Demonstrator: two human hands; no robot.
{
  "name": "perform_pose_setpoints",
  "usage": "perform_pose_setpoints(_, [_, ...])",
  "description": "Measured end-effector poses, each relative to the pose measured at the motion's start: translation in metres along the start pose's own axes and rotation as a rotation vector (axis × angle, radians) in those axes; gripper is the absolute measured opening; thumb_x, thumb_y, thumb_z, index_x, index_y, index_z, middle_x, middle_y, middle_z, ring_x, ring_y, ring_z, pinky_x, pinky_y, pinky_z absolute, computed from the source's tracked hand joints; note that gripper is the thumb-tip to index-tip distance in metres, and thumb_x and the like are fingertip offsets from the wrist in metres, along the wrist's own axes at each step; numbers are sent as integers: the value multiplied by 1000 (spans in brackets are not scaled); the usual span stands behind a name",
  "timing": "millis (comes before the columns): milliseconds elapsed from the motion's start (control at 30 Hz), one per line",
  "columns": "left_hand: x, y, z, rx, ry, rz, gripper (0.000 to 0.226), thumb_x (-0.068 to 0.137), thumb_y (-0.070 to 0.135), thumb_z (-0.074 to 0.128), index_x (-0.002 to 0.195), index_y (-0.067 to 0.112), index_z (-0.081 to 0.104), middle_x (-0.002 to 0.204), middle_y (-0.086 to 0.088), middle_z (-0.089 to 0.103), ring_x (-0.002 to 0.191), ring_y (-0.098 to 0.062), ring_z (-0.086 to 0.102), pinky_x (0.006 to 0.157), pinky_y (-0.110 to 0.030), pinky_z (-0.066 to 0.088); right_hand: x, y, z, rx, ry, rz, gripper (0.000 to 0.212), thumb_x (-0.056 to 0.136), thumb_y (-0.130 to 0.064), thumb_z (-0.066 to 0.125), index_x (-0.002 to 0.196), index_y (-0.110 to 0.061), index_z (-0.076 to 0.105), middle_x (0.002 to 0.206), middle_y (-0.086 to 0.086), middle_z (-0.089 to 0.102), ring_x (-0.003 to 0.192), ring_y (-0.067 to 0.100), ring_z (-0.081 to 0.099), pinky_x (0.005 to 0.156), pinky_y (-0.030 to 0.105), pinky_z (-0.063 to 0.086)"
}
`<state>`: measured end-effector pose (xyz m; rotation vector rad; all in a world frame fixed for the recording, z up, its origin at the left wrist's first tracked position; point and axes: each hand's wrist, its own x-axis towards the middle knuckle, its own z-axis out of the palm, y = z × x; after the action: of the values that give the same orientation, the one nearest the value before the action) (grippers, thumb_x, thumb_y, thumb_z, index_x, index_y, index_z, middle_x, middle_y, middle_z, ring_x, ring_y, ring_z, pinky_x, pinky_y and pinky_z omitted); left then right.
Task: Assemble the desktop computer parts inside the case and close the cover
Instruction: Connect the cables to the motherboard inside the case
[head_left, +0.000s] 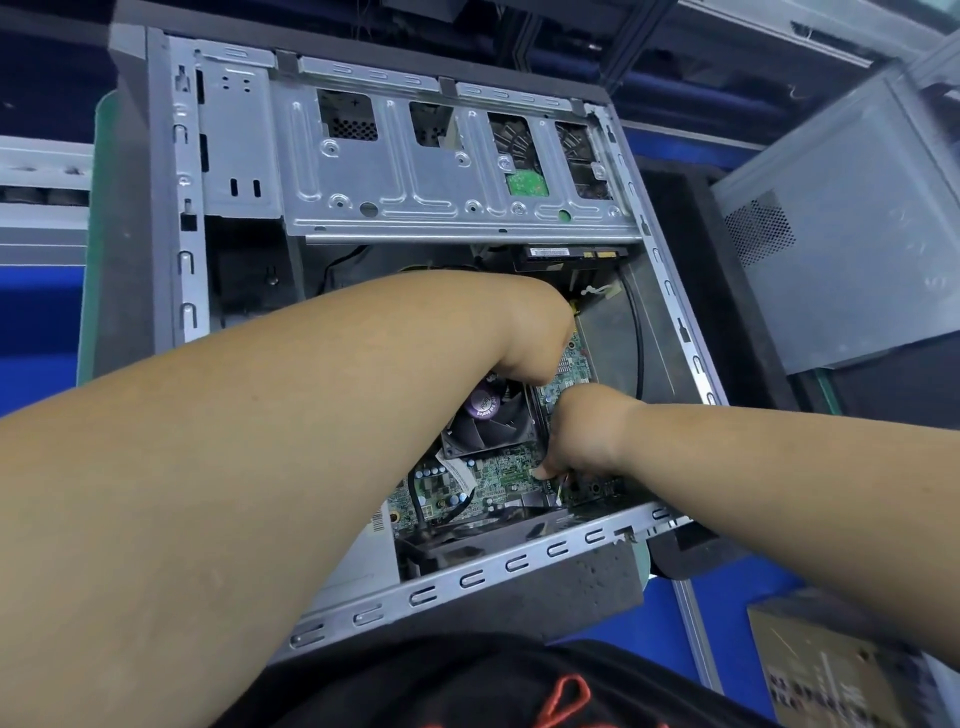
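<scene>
Head view: the open computer case lies on its side on the surface, its interior facing up. A silver drive cage spans the far half of the case, with a drive's green board showing through one cutout. To the right, outside the case, a grey side cover leans tilted, well apart from the opening. Inside, the motherboard sits in the near half, with the CPU fan mounted on it.

Both forearms reach into the case and hide much of the board. The left hand dips down beyond the fan, fingers out of sight, so its grip cannot be told. The right hand bends down at the wrist, its fingertips pressing at small wires near the board's near-right edge.

The case's near rail crosses just under both arms; the drive cage closes off the far side.
</scene>
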<state>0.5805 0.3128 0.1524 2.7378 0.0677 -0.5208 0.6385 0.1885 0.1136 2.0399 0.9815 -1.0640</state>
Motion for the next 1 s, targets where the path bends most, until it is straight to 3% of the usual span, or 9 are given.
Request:
perform_pose_setpoints(133, [-2, 2, -1, 7, -29, 21, 29, 92, 13, 50, 116, 13, 66, 114, -5, 66, 85, -20, 48, 50, -14, 28, 2, 0, 1, 6, -36, 9, 40, 88, -43, 71, 57, -20, 63, 34, -10, 53, 51, 6, 57, 76, 23, 50])
perform_pose_setpoints(333, [-2, 2, -2, 6, -49, 30, 30, 91, 11, 49, 116, 11, 66, 117, -8, 67, 86, -21, 48, 55, -22, 35, 4, -1, 3, -7, -12, -16, 40, 89, -42, 72, 57, -19, 62, 34, -9, 53, 56, 10, 59, 78, 25, 53])
perform_pose_setpoints(433, [-3, 3, -2, -7, -48, 26, 30, 91, 12, 49, 115, 12, 67, 116, -8, 67, 86, -22, 51, 61, -26, 40, 3, -2, 4, -64, 25, -49, 39, 89, -45, 70, 66, -14, 67, 51, -4, 58, 68, 18, 62, 82, 29, 56])
perform_pose_setpoints(533, [-4, 3, -2, -26, -61, 29, 30, 91, 12, 49, 115, 13, 67, 117, -6, 67, 100, -25, 60, 77, -28, 46, 3, -4, 3, -164, 45, -66, 46, 89, -50, 67, 63, -12, 60, 59, 0, 54, 72, 23, 58, 78, 29, 52])
perform_pose_setpoints(667, [-5, 3, -1, -61, -57, 20, 30, 89, 11, 49, 113, 11, 67, 113, -9, 67, 85, -22, 51, 74, -28, 44, 3, -7, 3, -193, 87, -80, 43, 88, -48, 70, 70, -10, 59, 63, 1, 51, 74, 26, 55, 69, 29, 45])
perform_pose_setpoints(833, [-6, 2, -2, -100, -62, 12, 28, 90, 13, 50, 110, 11, 68, 111, -9, 68, 91, -24, 56, 77, -30, 47, -1, -10, 1, -238, 123, -91, 51, 87, -48, 70, 63, -13, 41, 66, 0, 42, 76, 26, 50, 70, 32, 43])
perform_pose_setpoints(1000, [-6, 0, -3, -148, -52, -1, 27, 90, 15, 51, 109, 12, 69, 108, -8, 68, 92, -24, 58, 69, -26, 42, -6, -8, -2, -235, 104, -69, 54, 85, -54, 69, 64, -13, 41, 66, 1, 43, 75, 26, 49, 69, 31, 42])
